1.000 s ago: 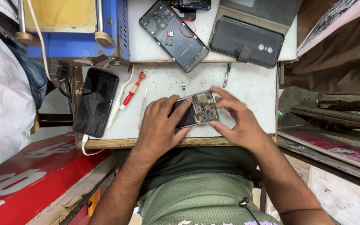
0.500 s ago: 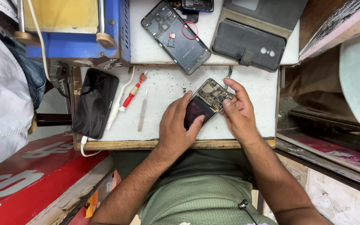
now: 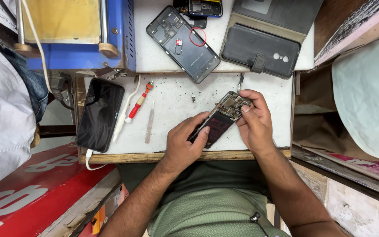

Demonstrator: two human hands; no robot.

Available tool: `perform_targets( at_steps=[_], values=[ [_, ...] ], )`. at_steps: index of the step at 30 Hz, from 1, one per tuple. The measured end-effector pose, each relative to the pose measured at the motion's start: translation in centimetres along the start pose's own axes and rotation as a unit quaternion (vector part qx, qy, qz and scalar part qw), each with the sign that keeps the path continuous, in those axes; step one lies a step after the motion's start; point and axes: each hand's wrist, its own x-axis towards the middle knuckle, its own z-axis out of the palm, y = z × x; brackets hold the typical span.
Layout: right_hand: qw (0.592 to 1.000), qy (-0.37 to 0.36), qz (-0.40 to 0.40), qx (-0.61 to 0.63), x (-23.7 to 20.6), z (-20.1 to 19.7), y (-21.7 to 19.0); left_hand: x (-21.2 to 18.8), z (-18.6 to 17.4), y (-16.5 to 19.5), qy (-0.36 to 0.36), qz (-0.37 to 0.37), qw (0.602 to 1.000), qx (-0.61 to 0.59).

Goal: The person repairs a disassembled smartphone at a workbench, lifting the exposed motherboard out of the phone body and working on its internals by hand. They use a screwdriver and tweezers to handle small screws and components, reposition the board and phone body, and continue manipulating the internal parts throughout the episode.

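Both hands on it at centre frame: left hand (image 3: 185, 142) grips the lower end of the opened phone (image 3: 221, 118), right hand (image 3: 255, 123) pinches its top, back cover (image 3: 183, 44) already off and lying upper centre, red screwdriver (image 3: 137, 103) idle on the surface (image 3: 172, 101).
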Motion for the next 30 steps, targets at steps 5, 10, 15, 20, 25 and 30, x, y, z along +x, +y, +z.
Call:
perform_targets(
  at_steps=[5, 10, 15, 20, 25, 30],
  values=[
    [0.999, -0.013, -0.016, -0.027, 0.2, 0.1, 0.0, 0.3, -0.3, 0.3, 0.0, 0.025, 1.0, -0.014],
    [1.0, -0.025, -0.006, -0.001, 0.2, -0.7, 0.3, 0.2, -0.3, 0.3, -0.001, -0.02, 1.0, -0.018],
    [0.993, -0.08, 0.017, 0.085, 0.2, -1.6, -0.1, 0.4, -0.1, 0.0, 0.002, -0.006, 1.0, -0.015],
    [0.986, -0.114, 0.041, 0.115, 0.2, -1.6, -0.4, 0.2, 0.0, 0.2, 0.008, -0.011, 1.0, -0.021],
    [0.989, -0.09, 0.046, 0.11, 0.3, -1.6, -0.2, 0.9, -0.4, 1.0, 0.012, 0.015, 1.0, -0.008],
    [0.99, -0.097, 0.042, 0.094, 0.2, -1.5, -0.1, 4.1, -1.8, 1.7, -0.019, -0.003, 1.0, -0.011]
  ],
)
